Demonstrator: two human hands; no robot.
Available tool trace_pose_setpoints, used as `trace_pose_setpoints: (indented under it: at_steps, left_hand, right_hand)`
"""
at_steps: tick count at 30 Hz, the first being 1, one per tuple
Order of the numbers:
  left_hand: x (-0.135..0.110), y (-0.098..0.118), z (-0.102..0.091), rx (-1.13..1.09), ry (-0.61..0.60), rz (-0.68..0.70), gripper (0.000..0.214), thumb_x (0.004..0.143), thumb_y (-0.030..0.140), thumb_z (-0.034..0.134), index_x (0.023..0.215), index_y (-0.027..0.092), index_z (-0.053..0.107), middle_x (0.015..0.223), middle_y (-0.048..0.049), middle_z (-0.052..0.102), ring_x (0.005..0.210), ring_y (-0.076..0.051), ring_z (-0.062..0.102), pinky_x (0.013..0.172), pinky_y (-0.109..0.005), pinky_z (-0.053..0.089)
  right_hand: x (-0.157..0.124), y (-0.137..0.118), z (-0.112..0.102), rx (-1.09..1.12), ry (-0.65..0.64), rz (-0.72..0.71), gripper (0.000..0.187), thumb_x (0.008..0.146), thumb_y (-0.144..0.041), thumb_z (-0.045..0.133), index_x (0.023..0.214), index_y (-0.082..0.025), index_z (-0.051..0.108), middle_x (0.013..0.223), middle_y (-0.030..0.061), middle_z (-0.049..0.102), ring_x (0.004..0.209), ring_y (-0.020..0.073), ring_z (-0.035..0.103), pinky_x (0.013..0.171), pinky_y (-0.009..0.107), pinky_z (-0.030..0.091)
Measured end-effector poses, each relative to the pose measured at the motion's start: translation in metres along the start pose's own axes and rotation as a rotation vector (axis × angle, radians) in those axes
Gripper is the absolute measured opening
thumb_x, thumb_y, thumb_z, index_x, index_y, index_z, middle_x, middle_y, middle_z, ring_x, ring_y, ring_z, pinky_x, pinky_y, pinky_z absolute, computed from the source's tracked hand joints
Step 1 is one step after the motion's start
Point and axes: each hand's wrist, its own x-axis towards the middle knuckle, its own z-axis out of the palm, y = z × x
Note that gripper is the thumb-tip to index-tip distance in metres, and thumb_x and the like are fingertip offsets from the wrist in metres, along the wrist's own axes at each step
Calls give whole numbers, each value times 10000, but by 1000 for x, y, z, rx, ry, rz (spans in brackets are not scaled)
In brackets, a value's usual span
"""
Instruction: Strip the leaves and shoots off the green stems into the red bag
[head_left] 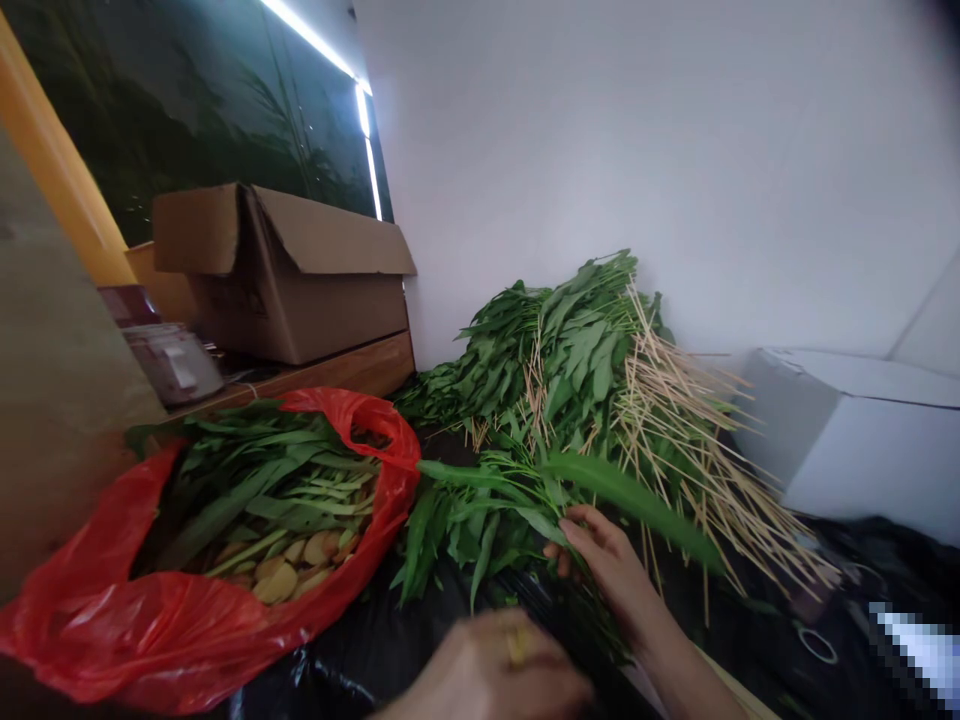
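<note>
One leafy bunch in right hand

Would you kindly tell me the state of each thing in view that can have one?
Red bag: open, leaves and round slices inside
Cardboard box: visible flaps folded outward
Leafy pile: heaped near the wall
Pale sticks: fanned out
Greens: held in the right hand
Left hand: blurred, grip unclear
White box: open or shut unclear
Plastic container: whether shut, unclear
</note>
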Motion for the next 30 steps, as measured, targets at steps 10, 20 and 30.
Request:
trace_pose_setpoints:
  at_steps: [10,20,30]
  left_hand:
    - [56,-52,-42,500,248,-81,213,927,177,501,1060,188,666,1048,-91,671,954,-202,620,812,-314,515]
    - [58,-63,-46,818,71,-73,126,916,172,519,966,154,633,881,-62,639,823,-203,599,687,-286,481]
    - [52,-86,-51,813,120,-122,61,841,149,581,823,166,636,803,-43,641,801,-193,613,670,-262,469]
  right_hand:
    - [-4,4,6,-107,-70,-54,419,720,-570,666,811,-177,550,566,-3,650,394,92,504,392,188,278]
    - [-4,7,5,-214,-34,-152,264,767,-416,648,856,-175,585,665,-5,657,555,118,565,518,222,404]
    - [2,14,-5,-563,-83,-200,305,848,-458,496,752,-208,640,624,4,673,631,179,629,649,273,470]
